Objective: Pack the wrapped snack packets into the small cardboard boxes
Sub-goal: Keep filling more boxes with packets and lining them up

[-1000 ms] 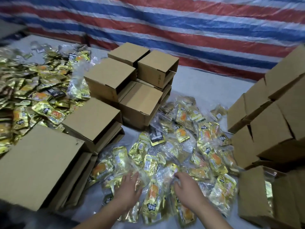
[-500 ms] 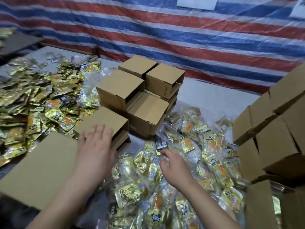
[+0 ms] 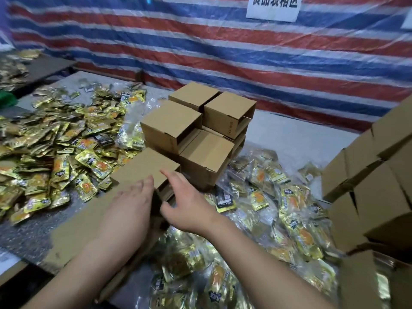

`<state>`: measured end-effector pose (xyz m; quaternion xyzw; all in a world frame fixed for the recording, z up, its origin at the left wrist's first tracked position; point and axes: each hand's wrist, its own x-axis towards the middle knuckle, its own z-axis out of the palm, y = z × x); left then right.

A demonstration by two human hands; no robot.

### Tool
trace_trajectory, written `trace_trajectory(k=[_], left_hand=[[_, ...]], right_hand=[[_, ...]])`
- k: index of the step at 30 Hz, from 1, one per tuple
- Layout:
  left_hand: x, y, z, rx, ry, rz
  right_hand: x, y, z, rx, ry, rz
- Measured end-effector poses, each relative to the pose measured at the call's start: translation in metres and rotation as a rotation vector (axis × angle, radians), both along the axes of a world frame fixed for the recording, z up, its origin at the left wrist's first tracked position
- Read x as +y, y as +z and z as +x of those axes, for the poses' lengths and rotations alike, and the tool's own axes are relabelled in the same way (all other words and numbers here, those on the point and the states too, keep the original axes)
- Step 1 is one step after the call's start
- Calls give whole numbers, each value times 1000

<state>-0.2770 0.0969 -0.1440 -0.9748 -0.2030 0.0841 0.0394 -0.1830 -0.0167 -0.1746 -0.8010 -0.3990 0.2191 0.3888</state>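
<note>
Hands meet at a small cardboard box (image 3: 145, 168) near the front of a packing table (image 3: 289, 123); the left hand (image 3: 131, 204) lies flat, fingers straight, on its top; the right hand (image 3: 185, 201) reaches to its open side, fingers loosely spread, holding nothing. Snack packets (image 3: 289, 201) in clear outer wrap lie heaped just right of the box; loose gold packets (image 3: 66, 148) spread to the left. Stacked boxes (image 3: 196, 121) wait behind — more boxes (image 3: 367, 186) stand at right, one near box (image 3: 367, 282) showing foil inside. Packing looks barely dented; most packets remain out, and this box appears not yet filled.
</note>
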Motion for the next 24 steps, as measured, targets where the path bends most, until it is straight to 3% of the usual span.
trace_trajectory(k=[2,6,12,19,24], left_hand=[[-17,24,12,-58,-69,-93],[-53,55,50,-102,-214,-220],[-124,27,99,-240,-556,-285],[-156,-58,114,-19,-576,-391],[-187,-127,94,165,-525,-608]], right_hand=[[-12,15,-1,0,-21,54],[-63,37,20,-184,-268,79],[-171,26,47,-310,-627,-128],[-272,-53,22,-75,-954,-275],[-302,-114,-26,6,-954,-433]])
